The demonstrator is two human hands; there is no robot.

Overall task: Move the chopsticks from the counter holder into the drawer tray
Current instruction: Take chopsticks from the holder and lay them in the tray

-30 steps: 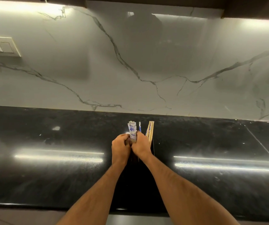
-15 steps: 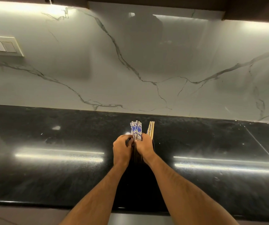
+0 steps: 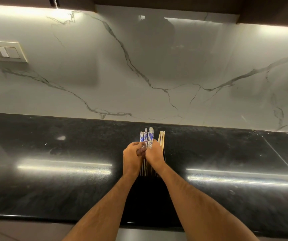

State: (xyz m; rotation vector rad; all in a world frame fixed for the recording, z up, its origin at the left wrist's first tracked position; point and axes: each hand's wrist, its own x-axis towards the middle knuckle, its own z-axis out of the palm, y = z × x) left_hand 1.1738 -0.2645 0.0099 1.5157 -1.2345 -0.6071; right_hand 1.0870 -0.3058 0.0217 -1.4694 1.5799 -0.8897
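Two bare hands meet over a glossy black stone counter (image 3: 70, 188) below a white marble-veined backsplash (image 3: 139, 75), both clenched around a bundle of blue-and-white patterned chopsticks (image 3: 147, 136) standing nearly upright at the centre of the view. The left hand (image 3: 132, 158) wraps the bundle from nine o'clock, the right hand (image 3: 154, 156) from three o'clock, their fingers touching around the shafts. Just beside the right hand, at its one o'clock, a few plain pale wooden chopsticks (image 3: 162, 139) stand outside the grasp. The dark holder (image 3: 150, 171) is barely distinguishable against the counter between the wrists, with thin shafts running down into it; the sticks appear not yet lifted clear. The drawer and its tray are out of view. A beige wall switch plate (image 3: 2, 51) hangs at ten o'clock. The sticks look light, stiff and smooth, apt to slide past one another or fan out, so a firm squeeze around the middle of the bundle, as here, seems wiser than pinching the decorated tops. The plain pair will probably need a second grasp or gathering in.
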